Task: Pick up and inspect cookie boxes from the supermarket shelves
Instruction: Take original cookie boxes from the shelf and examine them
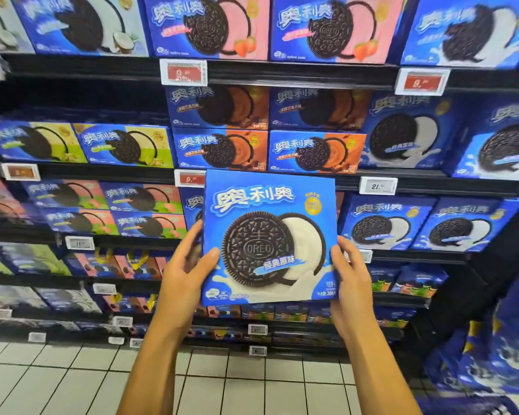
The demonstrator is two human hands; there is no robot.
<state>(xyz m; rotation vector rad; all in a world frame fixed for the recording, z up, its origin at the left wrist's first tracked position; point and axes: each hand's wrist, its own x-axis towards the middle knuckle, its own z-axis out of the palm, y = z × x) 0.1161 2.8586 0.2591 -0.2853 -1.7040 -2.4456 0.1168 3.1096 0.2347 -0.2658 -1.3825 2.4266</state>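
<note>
I have one large blue cookie box (270, 238) off the shelves (282, 74) and held up in front of me, its printed front facing me, clear of the rows of stock behind it. My left hand (189, 265) grips the box's left edge low down, thumb lying across the front near the printed cookie and fingers wrapped behind. My right hand (351, 274) holds the right edge at about the same height, thumb on the front corner, fingers curled round the back. So the pick-up of this box looks done, and I judge I am in the inspecting step, with only the front seen so far; the back and sides are hidden from me. Left to do, as I read it: turn it over, put it back, and go on to other boxes, such as the orange-fronted boxes (270, 151) just above, farther in.
</note>
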